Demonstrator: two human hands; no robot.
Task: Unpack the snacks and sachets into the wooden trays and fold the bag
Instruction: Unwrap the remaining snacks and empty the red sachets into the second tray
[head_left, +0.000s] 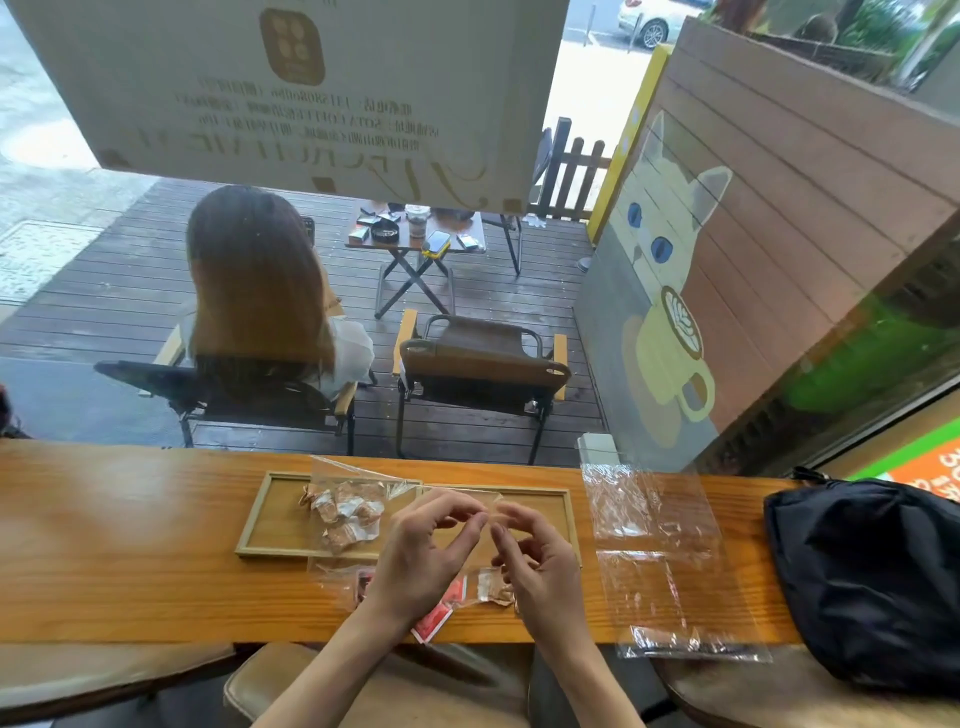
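Café, window seat. Long wooden table (130, 545) runs against the glass; far side, a decked terrace with folding chairs (480, 364) and a small table (415, 244). Right, a painted cat holding a latte (670, 291); mirrored shop lettering on the window sign (296, 93)

Wrapped snacks (345, 512) lie heaped in left wooden tray (254, 525).

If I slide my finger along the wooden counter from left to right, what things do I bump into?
Wooden tray with wrapped snacks → left hand → right hand → clear plastic bags → black bag.
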